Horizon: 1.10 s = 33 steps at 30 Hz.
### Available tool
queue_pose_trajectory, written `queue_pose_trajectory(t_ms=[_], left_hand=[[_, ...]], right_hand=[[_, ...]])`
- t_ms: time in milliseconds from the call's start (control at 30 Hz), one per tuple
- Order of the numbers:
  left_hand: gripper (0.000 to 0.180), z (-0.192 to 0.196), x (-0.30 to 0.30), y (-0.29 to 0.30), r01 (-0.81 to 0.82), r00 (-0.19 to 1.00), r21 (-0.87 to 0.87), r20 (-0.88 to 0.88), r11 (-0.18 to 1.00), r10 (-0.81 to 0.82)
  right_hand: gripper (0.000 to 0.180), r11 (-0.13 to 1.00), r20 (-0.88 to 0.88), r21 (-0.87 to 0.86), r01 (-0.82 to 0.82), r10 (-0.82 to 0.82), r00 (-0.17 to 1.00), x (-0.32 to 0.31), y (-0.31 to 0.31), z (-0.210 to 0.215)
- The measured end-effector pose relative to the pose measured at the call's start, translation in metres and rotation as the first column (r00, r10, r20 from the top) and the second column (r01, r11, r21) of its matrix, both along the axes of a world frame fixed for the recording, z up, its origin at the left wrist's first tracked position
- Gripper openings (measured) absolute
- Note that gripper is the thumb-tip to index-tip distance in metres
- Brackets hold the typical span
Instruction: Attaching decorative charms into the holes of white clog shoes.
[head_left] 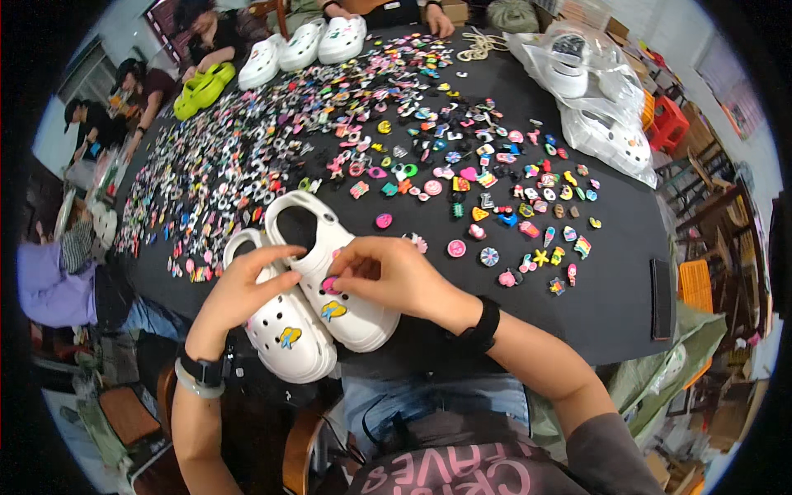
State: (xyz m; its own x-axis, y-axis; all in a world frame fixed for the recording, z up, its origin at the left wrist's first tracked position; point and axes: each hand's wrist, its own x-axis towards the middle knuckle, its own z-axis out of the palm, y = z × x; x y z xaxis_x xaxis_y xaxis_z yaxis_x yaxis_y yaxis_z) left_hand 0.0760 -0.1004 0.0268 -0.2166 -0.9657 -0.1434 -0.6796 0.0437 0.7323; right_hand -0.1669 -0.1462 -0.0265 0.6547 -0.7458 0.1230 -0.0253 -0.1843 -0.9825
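Observation:
Two white clogs with round holes stand side by side in front of me, toes toward me, at the table's near edge. My left hand is curled over the left clog, its thumb and fingers reaching to the side of the right clog. With thumb and fingertips, my right hand pinches a round pink shoe charm against the top of the right clog. A yellow charm with blue straps sits closer to that clog's toe, and a similar yellow charm is on the left clog.
A black-covered table carries many scattered colourful charms. Farther off are three white clogs, a lime-green pair and plastic-wrapped white clogs. A dark flat strip lies at the right edge. Other people work around the table.

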Motion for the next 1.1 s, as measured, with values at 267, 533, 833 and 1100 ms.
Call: queue_pose_trajectory(t_ms=[267, 533, 833, 1100], left_hand=[[0.034, 0.001, -0.004, 0.002, -0.085, 0.993, 0.008, 0.088, 0.996, 0.084], [0.031, -0.003, -0.003, 0.003, -0.113, 0.992, -0.009, 0.054, 0.994, 0.113], [0.029, 0.0, -0.004, 0.004, -0.091, 0.992, -0.033, 0.089, 0.995, 0.094], [0.032, -0.002, -0.006, 0.004, -0.135, 0.989, -0.011, 0.056, 0.991, 0.135]], right_hand=[[0.015, 0.948, 0.042, -0.064, 0.311, -0.309, 0.95, -0.036, -0.04, -0.016], [0.008, 0.881, -0.452, -0.456, 0.127, -0.352, 0.819, -0.031, -0.041, -0.034], [0.015, 0.939, -0.104, -0.318, 0.131, -0.172, 0.98, -0.048, -0.022, -0.007], [0.011, 0.958, -0.056, -0.225, -0.18, 0.172, 0.984, -0.04, -0.001, -0.017]])
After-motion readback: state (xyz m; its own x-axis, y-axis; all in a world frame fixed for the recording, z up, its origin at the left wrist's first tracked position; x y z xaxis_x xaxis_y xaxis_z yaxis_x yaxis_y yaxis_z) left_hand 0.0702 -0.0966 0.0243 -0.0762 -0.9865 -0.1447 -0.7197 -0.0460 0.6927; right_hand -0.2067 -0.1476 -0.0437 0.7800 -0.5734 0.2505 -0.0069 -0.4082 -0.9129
